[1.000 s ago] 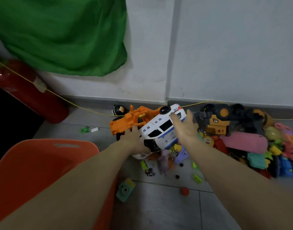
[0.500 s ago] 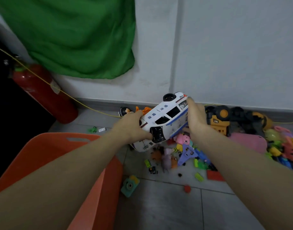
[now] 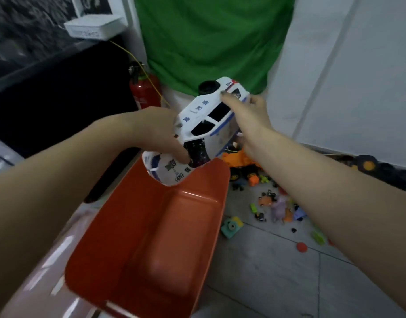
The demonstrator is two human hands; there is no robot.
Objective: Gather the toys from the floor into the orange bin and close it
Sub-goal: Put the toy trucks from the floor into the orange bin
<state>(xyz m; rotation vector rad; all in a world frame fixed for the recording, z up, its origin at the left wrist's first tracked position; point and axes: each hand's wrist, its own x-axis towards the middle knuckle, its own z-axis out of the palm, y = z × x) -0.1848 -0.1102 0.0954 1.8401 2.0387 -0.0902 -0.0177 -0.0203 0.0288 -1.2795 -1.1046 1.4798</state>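
Orange bin is sitting near-left on the floor, mouth open, inside looking bare as far as visible; no lid that I can pick out. White toy police car is being held in the air over the bin's far rim, tilted nose-down toward the opening, one black wheel showing at its top far end. Left hand is gripping the low front end, fingers curled around the windshield and hood area; right hand is gripping the high rear end, fingers wrapped over the roof edge. So both hands are clamping the car, neither spread. Car is looking like hollow hard plastic: probably light for its bulk, stiff, a bit slick on the glossy shell, wheels and thin trim likely the breakable bits, so holding at both body ends is making sense, and lowering rather than dropping seems safer. Toy pile is lying on the floor to the right: orange truck at the far side, teal toy camera just beside the bin, red disc nearer, many small pieces between. Most of the gathering appears undone.
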